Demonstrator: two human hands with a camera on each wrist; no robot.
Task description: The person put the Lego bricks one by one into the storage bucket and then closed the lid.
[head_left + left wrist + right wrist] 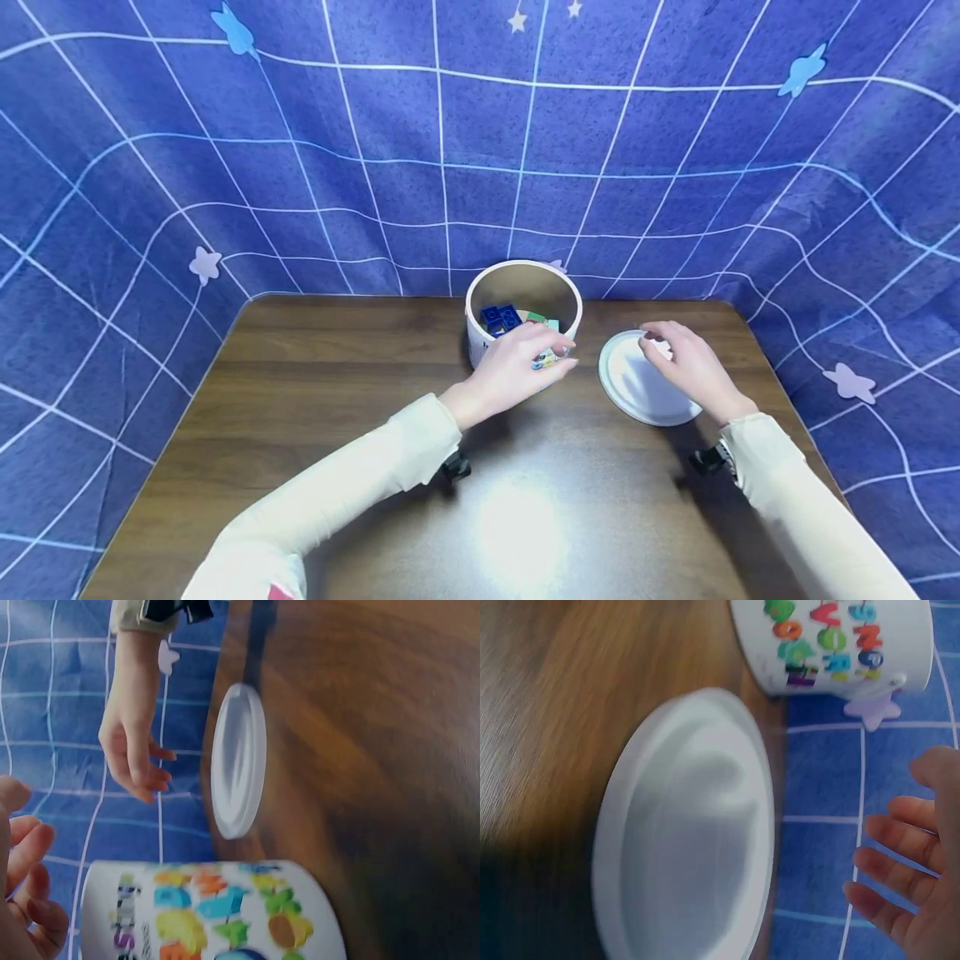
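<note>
A round white tub [476,340] printed with colourful letters and pictures stands at the back middle of the table. Dark blue building blocks [501,318] and some green and pale pieces show inside it. My left hand [519,368] hovers at the tub's near rim, fingers loosely bent with nothing between them. To the right lies a round white lid [637,383], its rimmed hollow side facing up. Over the lid's far right part hangs my right hand [692,367], empty, its fingers relaxed and apart from the lid in the right wrist view.
The brown wooden table [360,367] carries a bright light reflection near its front. A blue cloth [390,150] with white grid lines and stars hangs behind and along both sides. Dark wrist cameras [454,467] sit under both sleeves.
</note>
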